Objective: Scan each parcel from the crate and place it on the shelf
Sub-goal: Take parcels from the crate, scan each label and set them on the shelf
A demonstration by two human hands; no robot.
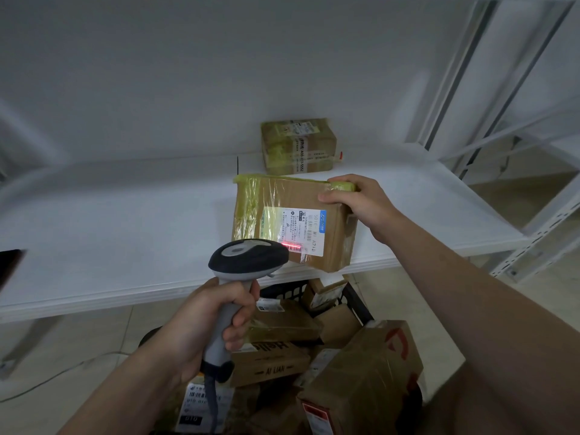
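Parcel (292,215), a stiff taped carton, is held over the shelf's (125,221) front edge; the right hand (357,205) grips its top right corner; the left hand (204,324) curls round the scanner (248,259). Probably light; the tape looks slippery, so bare cardboard edges should hold better.

White wall (188,73) behind; pale tiled floor (94,334); perforated white metal upright (533,239) right; thin cable (47,382) on floor left.

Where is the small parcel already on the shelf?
Head view: the small parcel lies at the back of the white shelf, right of centre, just behind the larger parcel the right hand holds.
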